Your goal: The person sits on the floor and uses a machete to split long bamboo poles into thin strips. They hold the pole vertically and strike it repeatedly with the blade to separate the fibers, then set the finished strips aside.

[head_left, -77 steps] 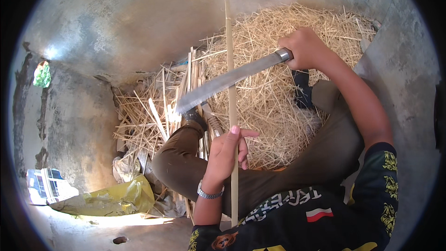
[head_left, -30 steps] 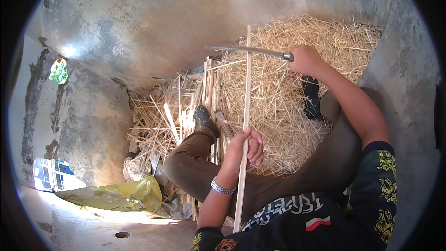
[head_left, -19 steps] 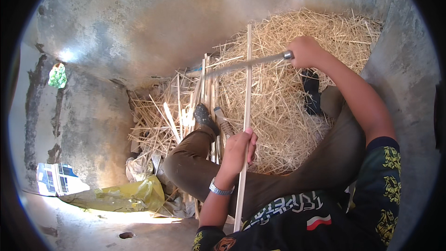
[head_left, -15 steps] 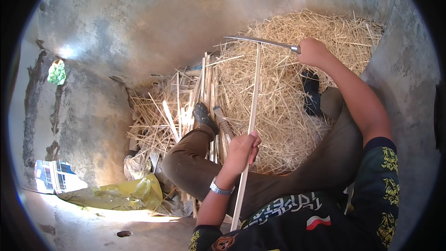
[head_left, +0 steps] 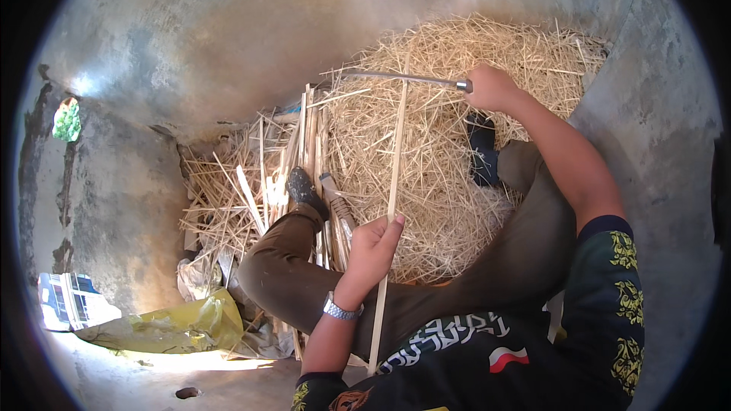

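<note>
A long pale strip of split bamboo or wood (head_left: 397, 152) runs up from my lap, away from me. My left hand (head_left: 373, 247) is closed on its lower part, with the thumb lying along it. My right hand (head_left: 491, 89) grips the handle of a long, narrow knife (head_left: 426, 78), whose blade points left. The blade crosses the strip near its far end, and a short length of strip shows beyond it. Under both lies a thick heap of pale shavings (head_left: 434, 183).
Several split strips (head_left: 311, 137) lie bundled by my left foot, beside a tool with a wrapped handle (head_left: 339, 205). A yellow plastic sheet (head_left: 171, 327) lies at the lower left. Concrete walls (head_left: 228, 38) enclose the spot, close on the right (head_left: 662, 160).
The whole view has shifted slightly, so everything sits further left. The strip's far end now shows past the blade. My left fingers have changed their hold, the thumb now stretched along the strip.
</note>
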Tool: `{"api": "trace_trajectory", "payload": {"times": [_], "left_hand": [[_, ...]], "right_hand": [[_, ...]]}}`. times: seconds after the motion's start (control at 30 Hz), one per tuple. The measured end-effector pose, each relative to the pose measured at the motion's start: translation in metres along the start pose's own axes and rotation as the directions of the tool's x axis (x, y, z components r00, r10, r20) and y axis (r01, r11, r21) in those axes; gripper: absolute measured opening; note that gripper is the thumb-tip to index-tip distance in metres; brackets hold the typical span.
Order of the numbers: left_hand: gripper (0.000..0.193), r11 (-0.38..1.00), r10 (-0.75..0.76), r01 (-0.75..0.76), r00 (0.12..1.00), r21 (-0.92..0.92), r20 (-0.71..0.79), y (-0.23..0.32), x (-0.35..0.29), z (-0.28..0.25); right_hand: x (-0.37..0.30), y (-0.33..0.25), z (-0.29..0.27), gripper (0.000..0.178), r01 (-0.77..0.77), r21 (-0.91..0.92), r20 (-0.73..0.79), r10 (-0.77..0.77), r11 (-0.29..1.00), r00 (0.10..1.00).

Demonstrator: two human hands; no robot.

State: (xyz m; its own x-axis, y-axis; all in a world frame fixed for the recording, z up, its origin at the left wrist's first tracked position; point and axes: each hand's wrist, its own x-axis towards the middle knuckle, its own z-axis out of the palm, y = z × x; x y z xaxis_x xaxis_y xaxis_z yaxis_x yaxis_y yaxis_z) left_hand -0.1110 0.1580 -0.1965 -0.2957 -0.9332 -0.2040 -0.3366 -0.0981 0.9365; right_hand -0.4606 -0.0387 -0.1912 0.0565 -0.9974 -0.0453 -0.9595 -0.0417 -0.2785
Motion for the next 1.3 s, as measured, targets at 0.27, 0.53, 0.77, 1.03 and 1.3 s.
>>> {"api": "trace_trajectory", "payload": {"times": [0.27,0.53,0.77,1.03,1.3], "left_hand": [[0.047,0.867,-0.004,0.107,0.978,-0.486,0.208,0.028,-0.002,-0.008],[0.045,0.843,0.007,0.097,0.982,-0.529,0.191,0.035,-0.008,-0.012],[0.043,0.773,0.024,0.113,0.978,-0.624,0.206,0.037,-0.009,-0.013],[0.047,0.652,0.165,0.039,0.967,-0.757,0.192,0.052,-0.01,-0.022],[0.049,0.576,0.082,0.113,0.977,-0.809,0.195,0.049,-0.012,-0.017]], "right_hand": [[0.007,-0.021,0.001,0.017,0.158,0.048,0.036,-0.159,0.986,0.987],[0.004,-0.019,-0.001,0.016,0.078,0.113,-0.109,-0.065,0.991,0.992],[0.012,0.002,-0.01,0.018,-0.131,0.174,0.012,0.131,0.976,0.991],[-0.001,-0.026,-0.02,0.018,0.233,0.167,-0.158,-0.207,0.958,0.966],[0.005,-0.018,0.012,0.018,-0.035,0.35,-0.023,0.046,0.936,0.999]]}}
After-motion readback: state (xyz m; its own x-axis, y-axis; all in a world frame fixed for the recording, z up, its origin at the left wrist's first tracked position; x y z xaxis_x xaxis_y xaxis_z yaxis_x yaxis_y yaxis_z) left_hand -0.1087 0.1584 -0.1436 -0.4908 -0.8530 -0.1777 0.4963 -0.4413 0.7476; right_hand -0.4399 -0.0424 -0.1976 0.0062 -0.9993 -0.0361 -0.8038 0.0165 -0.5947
